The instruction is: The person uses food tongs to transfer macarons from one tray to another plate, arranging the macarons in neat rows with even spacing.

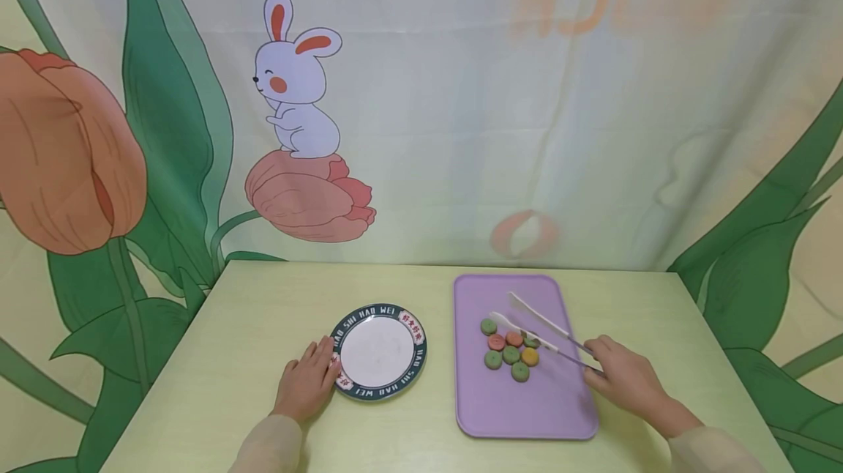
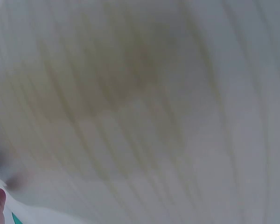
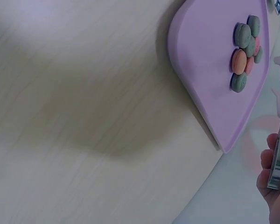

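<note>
My left hand lies on the table with fingers extended, its fingertips at the left rim of a round plate with a white centre and dark green lettered border. In my right hand I hold a pair of tongs with metal handles and white tips. The tips are spread apart over several macarons, green, pinkish red and one orange, grouped on a purple tray. Nothing is between the tips. The right wrist view shows my fingers around the metal handle.
The pale yellow table ends at a curtain printed with tulips and a white rabbit. Plate and tray lie side by side with a strip of table between them. The left wrist view is mostly a blurred pale surface.
</note>
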Action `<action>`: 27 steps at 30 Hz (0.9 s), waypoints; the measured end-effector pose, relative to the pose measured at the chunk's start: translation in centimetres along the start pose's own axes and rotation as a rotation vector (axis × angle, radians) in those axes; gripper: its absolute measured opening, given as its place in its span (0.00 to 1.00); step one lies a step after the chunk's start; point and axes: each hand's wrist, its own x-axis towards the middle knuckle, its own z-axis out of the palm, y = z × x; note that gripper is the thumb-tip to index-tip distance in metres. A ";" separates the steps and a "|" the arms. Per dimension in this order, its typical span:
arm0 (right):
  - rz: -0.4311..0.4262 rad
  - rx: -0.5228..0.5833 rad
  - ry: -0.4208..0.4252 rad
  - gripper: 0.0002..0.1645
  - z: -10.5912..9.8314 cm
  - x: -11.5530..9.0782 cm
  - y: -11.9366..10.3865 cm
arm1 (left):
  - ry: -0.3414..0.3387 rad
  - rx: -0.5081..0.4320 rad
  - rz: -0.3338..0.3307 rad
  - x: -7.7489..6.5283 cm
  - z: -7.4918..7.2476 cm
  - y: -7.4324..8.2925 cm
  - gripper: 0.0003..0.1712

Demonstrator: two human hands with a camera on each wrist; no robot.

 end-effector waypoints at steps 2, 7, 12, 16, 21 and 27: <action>-0.003 0.001 -0.009 0.15 0.0 0.2 0.0 | 0.000 0.002 -0.001 0.0 0.0 0.0 0.33; 0.022 0.006 -0.072 0.15 -0.1 0.5 0.0 | 0.005 -0.002 0.001 0.0 0.1 0.0 0.33; 0.031 0.009 -0.131 0.14 -0.2 1.1 -0.2 | 0.008 0.000 0.002 0.0 0.2 -0.1 0.33; 0.019 0.003 -0.146 0.15 -0.2 1.7 -0.5 | 0.012 0.000 0.003 0.1 0.3 -0.1 0.33; 0.029 0.004 -0.169 0.15 -0.2 2.1 -0.8 | 0.022 0.002 0.004 0.1 0.3 -0.1 0.32; 0.030 -0.005 -0.177 0.13 -0.2 2.4 -0.9 | 0.032 0.015 0.010 0.0 0.3 -0.1 0.32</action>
